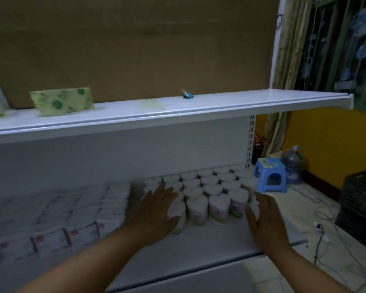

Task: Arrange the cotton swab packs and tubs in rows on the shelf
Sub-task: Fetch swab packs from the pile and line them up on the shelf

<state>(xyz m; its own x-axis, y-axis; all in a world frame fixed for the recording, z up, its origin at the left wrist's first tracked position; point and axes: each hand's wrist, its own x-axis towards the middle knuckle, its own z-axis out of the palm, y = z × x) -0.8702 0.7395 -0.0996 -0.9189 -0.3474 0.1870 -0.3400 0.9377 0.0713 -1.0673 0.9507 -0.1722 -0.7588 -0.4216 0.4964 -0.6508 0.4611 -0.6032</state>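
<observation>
Several heart-shaped cotton swab tubs (pixel 207 187) stand in rows on the right part of the white lower shelf (pixel 199 244). Flat cotton swab packs (pixel 76 212) lie in rows on the left part. My left hand (pixel 156 212) lies with straight fingers against the left side of the tub block, touching the front left tub (pixel 179 224). My right hand (pixel 264 223) presses flat against the block's right side, fingers straight. The front row tubs (pixel 219 209) stand between my two hands.
An upper white shelf (pixel 220 106) carries a green patterned pack (pixel 61 103) and a blue binder clip (pixel 187 95). To the right on the floor are a blue stool (pixel 269 176), a water jug (pixel 294 166), a black crate (pixel 359 208) and cables (pixel 321 233).
</observation>
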